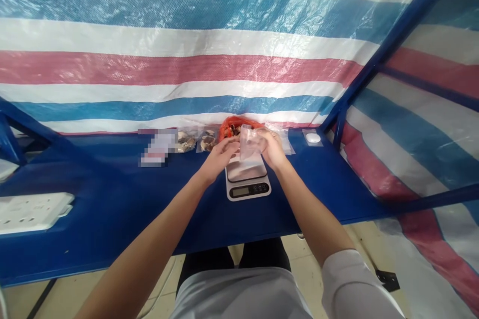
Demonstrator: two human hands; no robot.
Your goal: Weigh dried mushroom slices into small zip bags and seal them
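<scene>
Although two filled bags [186, 141] lie apparently done, I see brown pieces [230, 131] left in the red bag [226, 122], the right hand [273, 149] pinching a seemingly unfilled clear bag [248, 142] above the scale [249, 192], and the left hand [220, 157] beside it, its grip unclear to me

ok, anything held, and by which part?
A clear plastic bag, held at its right side by the right hand. The left hand is by its left edge; whether it grips can't be told.

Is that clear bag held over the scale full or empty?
It looks empty: the clear bag is see-through, with no contents visible inside.
</scene>
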